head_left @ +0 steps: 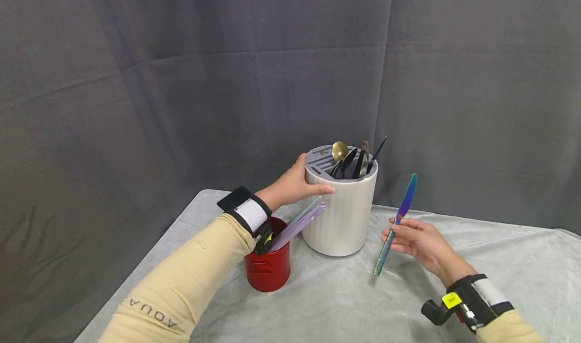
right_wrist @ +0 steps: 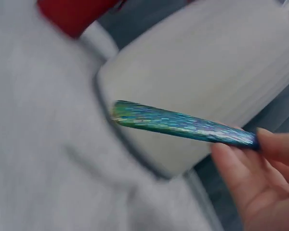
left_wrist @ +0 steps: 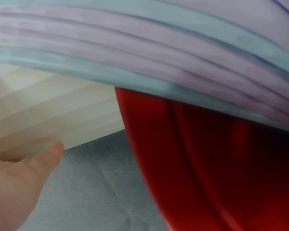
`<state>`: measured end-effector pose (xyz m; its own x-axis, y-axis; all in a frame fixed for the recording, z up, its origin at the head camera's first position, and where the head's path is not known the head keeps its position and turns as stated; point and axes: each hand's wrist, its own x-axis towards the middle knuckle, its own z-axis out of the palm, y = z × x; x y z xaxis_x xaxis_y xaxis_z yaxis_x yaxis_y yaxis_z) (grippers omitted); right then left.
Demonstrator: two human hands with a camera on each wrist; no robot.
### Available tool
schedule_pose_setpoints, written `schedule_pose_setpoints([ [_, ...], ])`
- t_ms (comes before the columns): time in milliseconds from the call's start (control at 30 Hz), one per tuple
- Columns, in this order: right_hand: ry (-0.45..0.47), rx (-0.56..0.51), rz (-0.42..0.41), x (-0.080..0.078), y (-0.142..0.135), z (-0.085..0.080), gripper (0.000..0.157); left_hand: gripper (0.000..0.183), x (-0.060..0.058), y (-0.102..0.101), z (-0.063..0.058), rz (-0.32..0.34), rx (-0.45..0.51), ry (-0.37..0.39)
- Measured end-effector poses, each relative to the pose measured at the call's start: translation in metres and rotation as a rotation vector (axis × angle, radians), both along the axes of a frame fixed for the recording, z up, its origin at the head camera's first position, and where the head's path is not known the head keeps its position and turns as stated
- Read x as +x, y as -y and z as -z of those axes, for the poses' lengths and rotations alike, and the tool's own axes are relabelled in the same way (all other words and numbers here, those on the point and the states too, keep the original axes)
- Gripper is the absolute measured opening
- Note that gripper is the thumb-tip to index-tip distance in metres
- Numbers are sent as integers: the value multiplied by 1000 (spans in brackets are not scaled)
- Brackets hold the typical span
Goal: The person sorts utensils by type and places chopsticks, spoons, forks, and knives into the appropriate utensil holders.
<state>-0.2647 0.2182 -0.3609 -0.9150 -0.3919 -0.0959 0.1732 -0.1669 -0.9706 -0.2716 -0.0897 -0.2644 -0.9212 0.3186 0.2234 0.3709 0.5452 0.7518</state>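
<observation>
My left hand (head_left: 297,182) holds the upper left side of a white ribbed cutlery holder (head_left: 341,217), thumb lying across its front; the other fingers are mostly hidden behind. Several utensils stand in the holder's grey slotted top, among them a gold spoon (head_left: 339,150) and dark knives. To the right of the holder, my right hand (head_left: 419,242) pinches an iridescent table knife (head_left: 407,199) between thumb and fingers, blade pointing up. Its glittery blue-green handle (right_wrist: 183,126) slants down past the fingers in the right wrist view.
A red pot (head_left: 268,270) stands left of the holder, under my left wrist. Purple and light blue straws (head_left: 297,227) lean out of it toward the holder. A pale grey cloth (head_left: 327,302) covers the table, and a dark grey curtain (head_left: 254,96) hangs behind.
</observation>
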Motion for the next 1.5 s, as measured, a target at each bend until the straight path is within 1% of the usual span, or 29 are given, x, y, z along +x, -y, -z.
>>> schedule_pose_setpoints([
  [100,-18,-174,73,3,4,-20,11,97,0,0,0,2,1,0],
  [167,-4,-338,123,5,7,-34,11,97,0,0,0,2,2,2],
  [233,-11,-499,171,6,10,-49,12,96,0,0,-1,5,6,3],
  [333,-91,-710,264,6,15,-71,10,94,-1,-1,-1,8,14,-2],
  [433,-220,-831,388,5,22,-91,16,93,-1,0,0,9,17,-6],
  [500,-293,-866,466,5,28,-101,23,94,-2,1,0,6,14,-6],
  [567,-355,-866,512,5,35,-109,30,94,-2,1,0,1,7,-3],
  [633,-410,-831,531,4,42,-114,32,94,-2,1,0,-5,2,0],
  [700,-457,-765,534,2,50,-116,31,95,-2,0,0,-8,1,-2],
  [800,-520,-620,522,0,61,-115,29,93,-2,-1,-1,-2,3,-4],
  [867,-539,-499,513,-1,68,-114,27,93,-3,-2,0,3,5,-4],
  [933,-538,-356,498,-3,73,-112,25,92,-4,-3,0,3,6,-3],
  [967,-531,-277,494,-4,75,-111,25,93,-4,-4,0,3,7,-1],
  [1033,-521,-84,502,-6,78,-109,25,93,-4,-6,1,1,5,2],
  [1100,-503,75,513,-7,80,-108,26,93,-4,-7,1,5,4,0],
  [1167,-495,205,521,-8,80,-109,28,92,-4,-8,0,10,4,-2],
  [1200,-490,252,522,-9,79,-110,29,92,-4,-9,0,10,2,-4],
  [1267,-482,291,512,-10,78,-112,30,92,-4,-10,-2,8,5,-8],
  [1333,-484,306,492,-12,78,-114,31,93,-4,-10,-3,-6,3,-1],
  [1433,-484,289,477,-13,78,-116,32,99,-5,-11,-1,-41,-26,41],
  [1500,-483,259,465,-13,76,-115,33,103,-5,-11,0,-64,-54,79],
])
